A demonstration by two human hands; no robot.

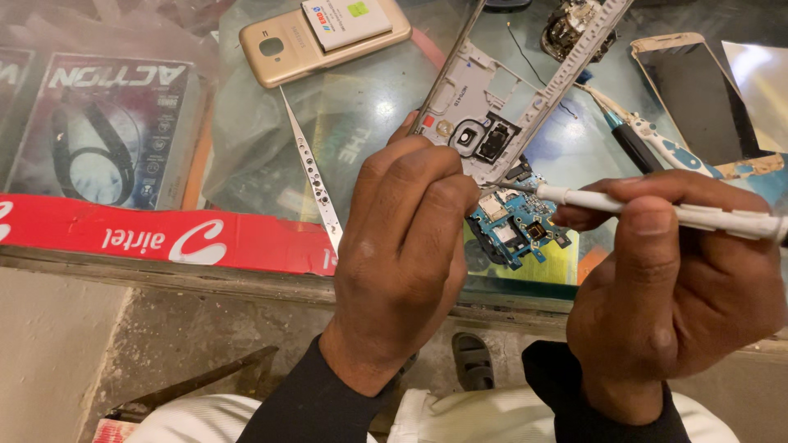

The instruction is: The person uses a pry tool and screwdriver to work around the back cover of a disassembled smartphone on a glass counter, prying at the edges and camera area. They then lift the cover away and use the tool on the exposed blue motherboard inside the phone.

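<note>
1. Over the near edge of a glass counter (271, 123), left hand (406, 246) curled shut round the lower end of a silver phone frame (505, 98), fingers wrapped tight, thumb side up; frame tilted, running up and to the right above the glass.
2. Beside it, right hand (673, 295) pinched closed on a white screwdriver (657, 209), thumb and forefinger clamped on the shaft, tip lying at the frame's lower corner, touching or nearly so; cannot tell which.
3. Just under that tip, between both hands, a blue circuit board (517, 226) with small metal shields, hanging out of the frame's bottom end, partly hidden by the left fingers.
4. Across the far left of the counter, a gold back cover (287, 49) lying flat with a white battery (345, 20) on top of it.
5. Near the left hand, slim metal tweezers (316, 180) resting on the glass, point toward the counter's front edge, well clear of the fingers.
6. At the right, a dark screen panel (698, 90) with a gold rim, and a second driver (640, 135) with a blue and white handle, just beyond the right hand.
7. Along the front edge, a red strip (164, 234); below it, a grey floor and a sandal (474, 361) between pale trouser legs.
8. Little open room between the hands; more bare glass to the left of the tweezers.
</note>
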